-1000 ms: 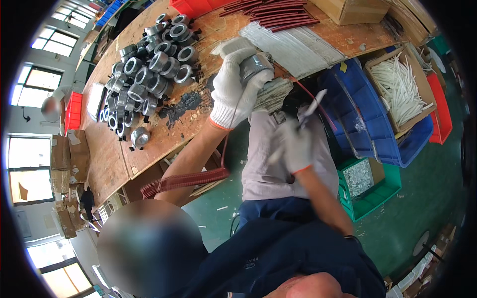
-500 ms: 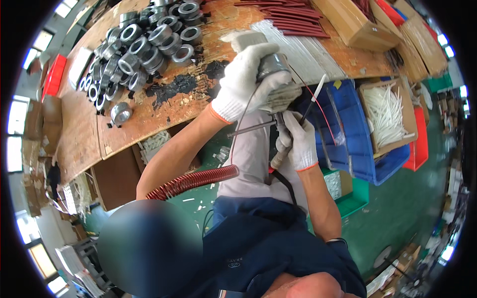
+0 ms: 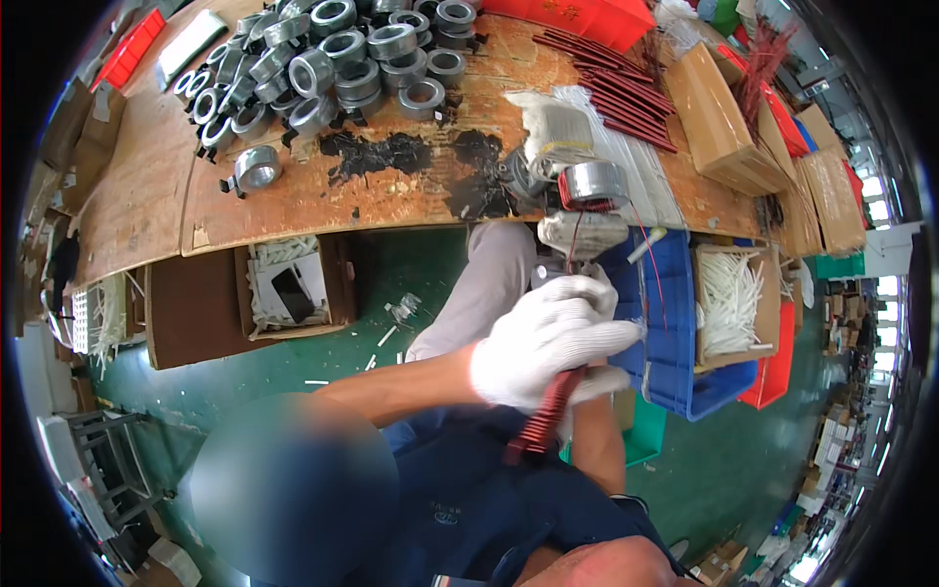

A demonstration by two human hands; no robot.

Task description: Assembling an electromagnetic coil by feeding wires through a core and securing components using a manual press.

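Note:
My left hand (image 3: 543,342), in a white knitted glove, is closed around a coil of red wire (image 3: 544,421) hanging below its fingers. A thin strand runs up from the hand to a grey metal ring (image 3: 597,182) with red wire wound on its lower part. This ring sits in a cloth-padded clamp (image 3: 582,235) at the table's edge. My right forearm (image 3: 599,452) reaches up behind the left hand. My right hand is mostly hidden there; its fingers cannot be made out clearly. A white-tipped tool (image 3: 646,245) lies right of the clamp.
Many grey rings (image 3: 342,73) are piled on the wooden table (image 3: 293,210), with a single ring (image 3: 258,167) nearer its edge. Dark red rods (image 3: 626,93) lie at the back right. Below right, a blue crate (image 3: 660,333) holds a carton of white tubes (image 3: 732,303).
My left hand has left the ring and come down toward my body, now gripping the red coil. The ring stays in the clamp. My view has shifted, showing more table.

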